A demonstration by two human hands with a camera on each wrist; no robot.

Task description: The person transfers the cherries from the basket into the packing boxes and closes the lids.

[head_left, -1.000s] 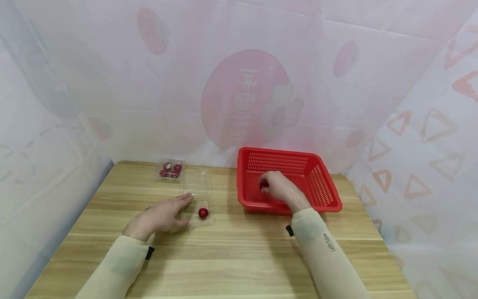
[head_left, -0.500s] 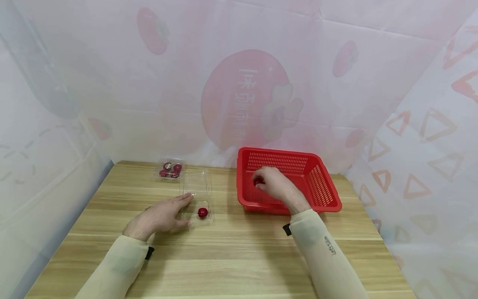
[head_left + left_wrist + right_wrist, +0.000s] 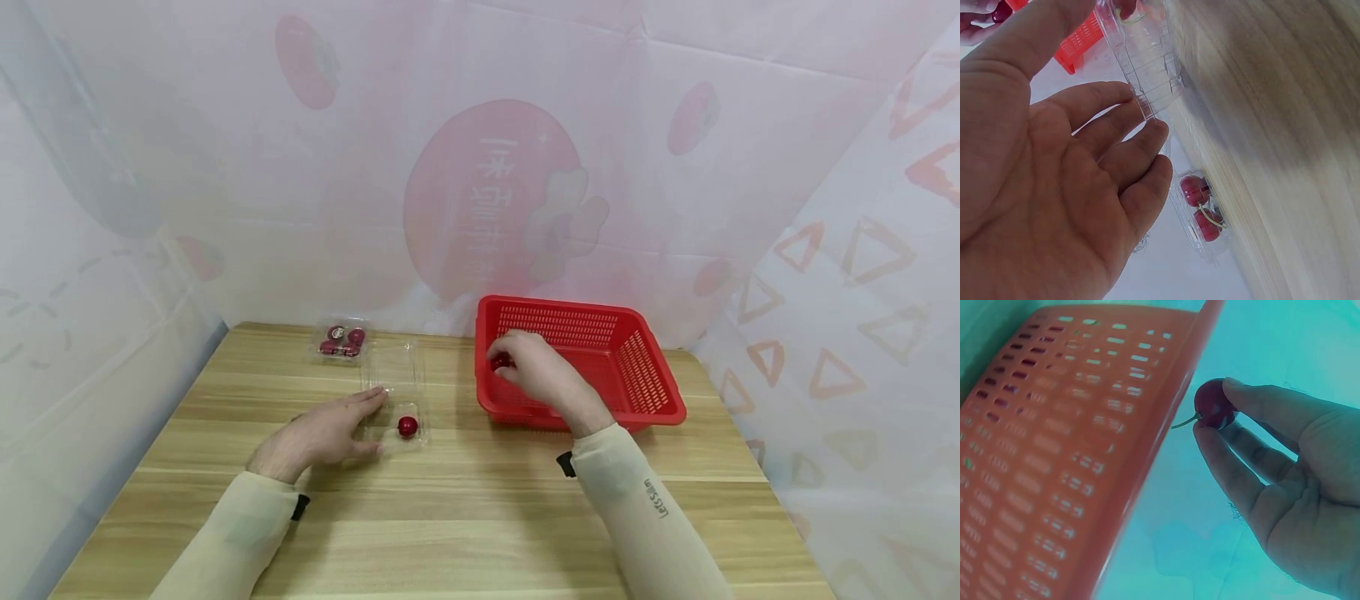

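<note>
My right hand (image 3: 540, 375) pinches a dark red cherry (image 3: 1212, 403) between thumb and fingertips, its green stem pointing at the basket rim in the right wrist view. In the head view this hand is over the left part of the red plastic basket (image 3: 637, 412). A clear plastic clamshell box (image 3: 418, 410) lies opened on the table, lid folded back, with one cherry (image 3: 407, 427) in its near half. Fingers spread and relaxed, my left hand (image 3: 322, 429) rests at the box's left side. Its fingertips touch the clear wall (image 3: 1154, 78) in the left wrist view.
A second clear box (image 3: 342, 339), closed, holds several cherries at the table's back left. Dark red shapes (image 3: 1029, 362) show through the basket's slots. The wooden table (image 3: 420, 533) backs onto a printed white curtain (image 3: 360, 167).
My right hand has moved left and slightly up out of the basket's middle, carrying the cherry. The left hand and the clamshell box have stayed put.
</note>
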